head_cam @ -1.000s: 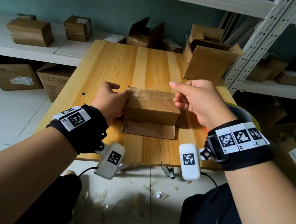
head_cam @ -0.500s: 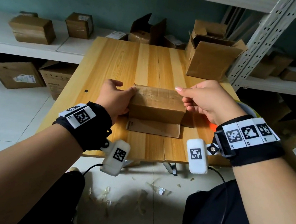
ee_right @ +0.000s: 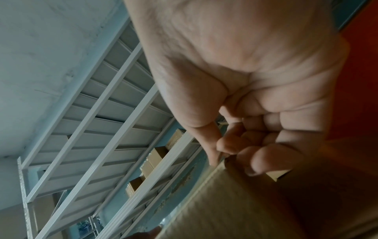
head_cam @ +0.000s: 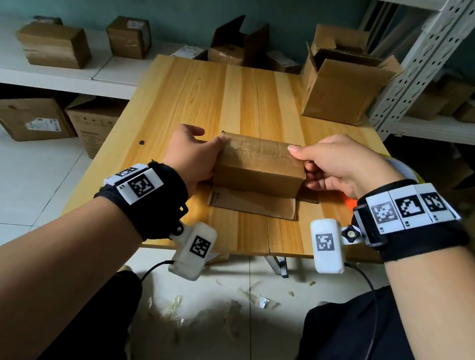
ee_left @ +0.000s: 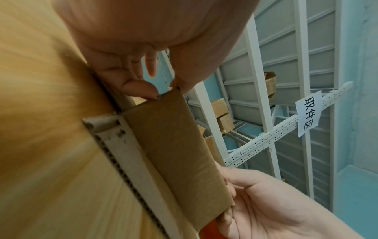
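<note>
Grip, left: left hand (head_cam: 194, 156) pinches the box (head_cam: 258, 170) at its left top corner, thumb tip on the upper edge, fingers round the end.
Grip, right: right hand (head_cam: 343, 166) holds the opposite end, forefinger laid on the top edge, other fingers curled against the side.
Purpose, as judged: the paired end holds keep the box square and stop it sliding while the top seam is dealt with or the box is turned.
Box: top closed, with tape along it. It stands near the front middle of the surface (head_cam: 211, 94), between both hands.
Flap (head_cam: 253, 203): lies flat on the surface under the near side, so the box probably rests on its open end and needs steadying.
Orange thing (head_cam: 351, 202): mostly hidden under the right hand, kind unclear.
Carton (head_cam: 338, 93): open, at the far right corner, well apart.
</note>
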Demonstrator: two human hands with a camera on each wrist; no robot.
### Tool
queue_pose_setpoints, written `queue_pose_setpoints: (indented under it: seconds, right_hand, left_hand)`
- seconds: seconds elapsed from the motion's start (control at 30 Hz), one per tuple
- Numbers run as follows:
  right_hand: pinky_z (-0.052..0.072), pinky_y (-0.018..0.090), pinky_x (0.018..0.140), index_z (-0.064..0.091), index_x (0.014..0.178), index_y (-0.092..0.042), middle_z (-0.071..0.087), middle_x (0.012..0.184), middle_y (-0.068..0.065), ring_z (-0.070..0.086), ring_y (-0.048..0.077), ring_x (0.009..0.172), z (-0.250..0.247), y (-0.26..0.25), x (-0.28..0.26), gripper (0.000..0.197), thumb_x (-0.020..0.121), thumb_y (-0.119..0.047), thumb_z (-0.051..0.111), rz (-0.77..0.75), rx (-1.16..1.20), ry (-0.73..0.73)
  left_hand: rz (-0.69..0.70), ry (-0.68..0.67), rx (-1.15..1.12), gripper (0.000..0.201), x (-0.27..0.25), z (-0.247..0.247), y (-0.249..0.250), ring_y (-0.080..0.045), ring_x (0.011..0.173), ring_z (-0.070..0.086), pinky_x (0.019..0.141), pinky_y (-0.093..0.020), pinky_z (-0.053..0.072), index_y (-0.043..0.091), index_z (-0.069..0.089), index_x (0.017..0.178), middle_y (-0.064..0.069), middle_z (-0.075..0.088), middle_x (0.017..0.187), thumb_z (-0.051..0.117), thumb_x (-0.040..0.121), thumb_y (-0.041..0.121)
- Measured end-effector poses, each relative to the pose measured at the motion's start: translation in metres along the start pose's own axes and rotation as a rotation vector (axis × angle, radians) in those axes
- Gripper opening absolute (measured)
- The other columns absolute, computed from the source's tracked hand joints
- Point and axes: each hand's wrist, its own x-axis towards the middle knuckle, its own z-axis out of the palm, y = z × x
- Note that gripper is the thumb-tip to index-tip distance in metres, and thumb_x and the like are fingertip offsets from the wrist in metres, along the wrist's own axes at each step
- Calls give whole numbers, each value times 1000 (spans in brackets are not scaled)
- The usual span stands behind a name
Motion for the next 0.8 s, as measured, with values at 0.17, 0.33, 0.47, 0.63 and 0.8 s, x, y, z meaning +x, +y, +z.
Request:
queue_pose_setpoints:
  seconds: [0.17,0.33,0.47,0.63,0.8]
  right_hand:
    - [55,26,51,68,95,-11,51,65,-1,57,16,61,-3,2,-3,24,96,-32,78,59,-2,-30]
    - [56,26,51,66,104,-8,54,79,4,61,19,65,-1,6,-5,41,90,-42,82,88,-19,12]
    - [59,29,58,67,107,-9,69,89,9,69,20,74,8,6,-13,34,94,-38,80,65,72,39]
    - [63,46,89,69,117,-10,76,111,9,74,26,98,15,11,-18,35,94,-34,81,-21,135,141]
    - [50,44,110,47,155,-32,57,151,0,58,20,132,23,12,-16,63,98,-22,74,-259,21,250]
  left_hand:
    - [-9,-24,35,43,0,0,-1,-12,86,67,44,-19,51,18,56,129,-3,66,108,73,97,40]
    - [-12,-68,69,20,1,0,2,-13,72,64,49,-21,57,17,66,101,-2,66,87,69,100,37]
    - [-73,-104,39,22,-1,-4,7,-14,77,62,48,-22,54,15,65,105,-2,64,90,72,98,35]
    - [-73,-163,-12,17,-4,-9,14,-16,77,64,56,-26,52,13,64,103,-4,67,91,71,100,28]
    - [94,-131,89,17,-6,-15,19,-14,74,73,59,-25,60,11,65,91,-5,74,89,74,98,24]
